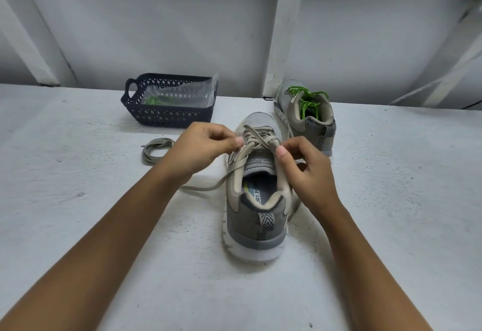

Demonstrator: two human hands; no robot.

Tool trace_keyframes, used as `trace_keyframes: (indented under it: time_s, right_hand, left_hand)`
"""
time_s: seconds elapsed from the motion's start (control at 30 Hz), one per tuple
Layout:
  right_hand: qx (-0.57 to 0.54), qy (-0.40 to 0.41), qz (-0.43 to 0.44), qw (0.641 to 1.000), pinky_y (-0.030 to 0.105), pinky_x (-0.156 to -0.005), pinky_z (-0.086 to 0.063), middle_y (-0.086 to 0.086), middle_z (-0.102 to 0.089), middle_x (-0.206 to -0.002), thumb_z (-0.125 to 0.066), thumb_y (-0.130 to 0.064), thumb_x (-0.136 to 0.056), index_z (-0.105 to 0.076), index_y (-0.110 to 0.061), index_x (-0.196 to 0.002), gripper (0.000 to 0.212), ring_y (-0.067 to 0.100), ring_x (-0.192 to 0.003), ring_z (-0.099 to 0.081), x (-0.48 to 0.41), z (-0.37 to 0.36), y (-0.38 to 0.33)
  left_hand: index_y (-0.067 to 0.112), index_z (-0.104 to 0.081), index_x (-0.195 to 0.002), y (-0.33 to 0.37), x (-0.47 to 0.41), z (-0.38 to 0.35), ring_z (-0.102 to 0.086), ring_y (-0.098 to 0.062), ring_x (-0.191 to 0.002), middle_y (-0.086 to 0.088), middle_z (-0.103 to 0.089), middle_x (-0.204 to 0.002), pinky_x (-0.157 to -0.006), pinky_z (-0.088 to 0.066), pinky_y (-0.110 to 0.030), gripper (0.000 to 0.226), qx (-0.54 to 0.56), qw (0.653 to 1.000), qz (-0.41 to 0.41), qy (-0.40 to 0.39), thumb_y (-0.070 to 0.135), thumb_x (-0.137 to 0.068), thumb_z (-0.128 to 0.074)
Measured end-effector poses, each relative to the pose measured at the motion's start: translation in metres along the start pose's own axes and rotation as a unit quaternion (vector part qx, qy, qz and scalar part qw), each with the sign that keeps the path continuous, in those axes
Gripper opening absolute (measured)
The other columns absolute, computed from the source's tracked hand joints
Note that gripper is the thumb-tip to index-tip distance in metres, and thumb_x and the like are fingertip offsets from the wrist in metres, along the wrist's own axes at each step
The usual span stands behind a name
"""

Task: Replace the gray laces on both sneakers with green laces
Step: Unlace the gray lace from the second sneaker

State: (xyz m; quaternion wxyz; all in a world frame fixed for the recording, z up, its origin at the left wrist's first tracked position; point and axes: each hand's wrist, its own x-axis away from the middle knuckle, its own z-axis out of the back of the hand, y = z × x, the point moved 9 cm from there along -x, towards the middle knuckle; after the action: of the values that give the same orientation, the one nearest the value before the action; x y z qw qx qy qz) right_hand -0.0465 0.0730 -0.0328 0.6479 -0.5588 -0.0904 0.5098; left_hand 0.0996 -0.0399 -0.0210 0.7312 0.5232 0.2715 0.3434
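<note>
A grey sneaker (254, 216) stands in front of me with its heel toward me, still threaded with its gray lace (257, 139). My left hand (206, 148) pinches that lace at the sneaker's left eyelets. My right hand (305, 166) pinches it at the right eyelets. One loose end of the lace trails off to the left across the surface. Farther back on the right stands the second sneaker (306, 114), laced with a green lace (306, 100). A removed gray lace (154, 152) lies coiled to the left of my left hand.
A dark plastic basket (167, 115) stands at the back left, holding a clear bag with a green lace (156, 100) inside. The white work surface (391, 187) ends at a white wall with slanted beams behind the shoes.
</note>
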Motion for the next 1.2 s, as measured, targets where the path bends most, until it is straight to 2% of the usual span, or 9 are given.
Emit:
trace_keyframes:
  time_s: [0.17,0.27,0.33,0.4,0.53,0.73,0.93,1.07,1.2]
  right_hand:
    - [-0.002,-0.005,-0.007,1.000,0.021,-0.063,-0.046,0.000,-0.063,-0.079,-0.055,-0.034,-0.085,-0.062,-0.014,-0.085,0.020,0.008,-0.074,-0.057,0.000,0.000,0.001]
    - [-0.002,-0.006,-0.007,1.000,0.022,-0.063,-0.046,0.001,-0.064,-0.079,-0.055,-0.033,-0.085,-0.062,-0.014,-0.085,0.021,0.009,-0.075,-0.057,0.000,0.000,0.000]
    - [-0.001,-0.005,-0.007,1.000,0.021,-0.063,-0.046,0.001,-0.064,-0.079,-0.055,-0.033,-0.085,-0.061,-0.014,-0.085,0.020,0.009,-0.075,-0.057,0.000,0.000,0.001]
    - [-0.001,-0.005,-0.008,1.000,0.021,-0.062,-0.046,0.000,-0.064,-0.079,-0.055,-0.034,-0.085,-0.061,-0.015,-0.085,0.020,0.010,-0.074,-0.057,0.000,0.000,0.001]
    - [0.001,-0.004,-0.007,1.000,0.020,-0.062,-0.046,-0.002,-0.063,-0.079,-0.055,-0.034,-0.085,-0.061,-0.016,-0.084,0.019,0.008,-0.073,-0.057,0.000,0.000,0.001]
    - [0.000,-0.004,-0.006,1.000,0.019,-0.062,-0.046,-0.002,-0.063,-0.078,-0.055,-0.036,-0.085,-0.061,-0.016,-0.085,0.021,0.006,-0.072,-0.056,0.000,0.000,0.001]
    - [-0.001,-0.003,-0.006,1.000,0.019,-0.063,-0.046,-0.002,-0.063,-0.078,-0.056,-0.038,-0.085,-0.061,-0.015,-0.084,0.024,0.008,-0.073,-0.057,0.000,0.000,0.002]
    - [0.000,-0.003,-0.006,1.000,0.017,-0.063,-0.045,-0.003,-0.063,-0.079,-0.055,-0.037,-0.085,-0.062,-0.015,-0.085,0.023,0.006,-0.073,-0.057,0.000,0.000,0.003]
    - [-0.001,-0.004,-0.002,1.000,0.017,-0.063,-0.046,-0.002,-0.064,-0.079,-0.055,-0.041,-0.085,-0.063,-0.013,-0.086,0.029,0.007,-0.074,-0.057,0.000,0.000,0.001]
  left_hand:
    - [0.019,-0.067,-0.075,-0.021,-0.006,0.017,-0.060,-0.003,-0.062,0.011,-0.063,-0.061,-0.067,-0.040,-0.026,0.018,0.211,0.966,0.139,0.049,0.024,-0.090,-0.059]
    - [0.020,-0.070,-0.079,-0.022,-0.002,0.012,-0.060,-0.006,-0.070,0.010,-0.067,-0.070,-0.071,-0.042,-0.028,0.024,0.146,0.979,0.140,0.022,0.041,-0.084,-0.060]
    - [0.020,-0.072,-0.077,-0.019,0.005,0.007,-0.061,-0.006,-0.074,0.009,-0.070,-0.076,-0.075,-0.044,-0.029,0.034,0.080,0.989,0.124,-0.009,0.052,-0.069,-0.063]
    - [0.020,-0.073,-0.073,-0.015,0.010,0.002,-0.062,-0.003,-0.072,0.008,-0.071,-0.073,-0.077,-0.045,-0.030,0.032,0.048,0.993,0.102,-0.021,0.048,-0.060,-0.068]
    - [0.017,-0.073,-0.070,-0.014,0.008,0.005,-0.062,-0.002,-0.066,0.006,-0.069,-0.066,-0.076,-0.045,-0.028,0.012,0.051,0.996,0.074,0.017,0.028,-0.074,-0.073]
    - [0.019,-0.072,-0.067,-0.034,0.004,0.026,-0.060,-0.005,-0.072,0.010,-0.066,-0.064,-0.070,-0.042,-0.025,0.023,0.274,0.942,0.159,0.113,0.028,-0.087,-0.063]
    - [0.014,-0.074,-0.085,-0.032,0.018,-0.004,-0.066,-0.015,-0.088,-0.003,-0.073,-0.088,-0.078,-0.047,-0.031,0.039,0.107,0.986,0.127,0.017,0.048,-0.066,-0.067]
    - [0.014,-0.075,-0.085,-0.029,0.017,-0.003,-0.065,-0.012,-0.079,-0.004,-0.070,-0.082,-0.073,-0.045,-0.027,0.011,0.115,0.987,0.096,0.055,0.022,-0.080,-0.071]
    - [0.017,-0.073,-0.083,-0.033,0.012,0.016,-0.065,-0.006,-0.072,0.005,-0.071,-0.074,-0.072,-0.047,-0.026,0.006,0.212,0.963,0.103,0.132,0.021,-0.083,-0.068]
